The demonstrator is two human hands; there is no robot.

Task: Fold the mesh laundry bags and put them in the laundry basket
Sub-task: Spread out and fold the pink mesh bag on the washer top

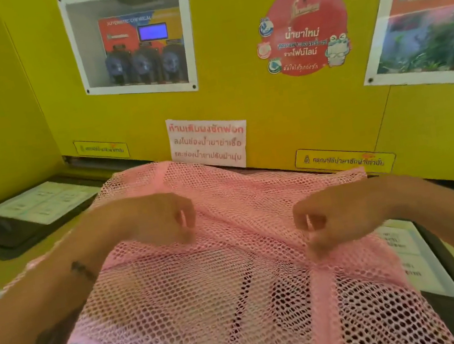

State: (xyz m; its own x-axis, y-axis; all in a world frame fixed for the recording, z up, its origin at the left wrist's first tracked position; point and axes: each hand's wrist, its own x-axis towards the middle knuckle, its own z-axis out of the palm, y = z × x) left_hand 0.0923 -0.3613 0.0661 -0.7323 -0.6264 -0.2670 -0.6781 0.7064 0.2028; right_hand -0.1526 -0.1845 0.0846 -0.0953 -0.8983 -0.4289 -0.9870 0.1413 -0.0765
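1. Both hands pinch the pink mesh bag (235,273) — left hand (165,219) and right hand (330,221) closed on a raised ridge across its middle.
2. Judged best: keep the ridge taut and level, then carry it toward the bag's far edge below the white notice (208,142).
3. No basket in view — placing comes later.

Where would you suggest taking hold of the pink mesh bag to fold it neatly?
Probably at the pink mesh bag far edge near the yellow wall, one corner per hand, coming from above. It lies spread flat and its open weave pinches easily; the left hand and right hand already pinch it mid-panel.
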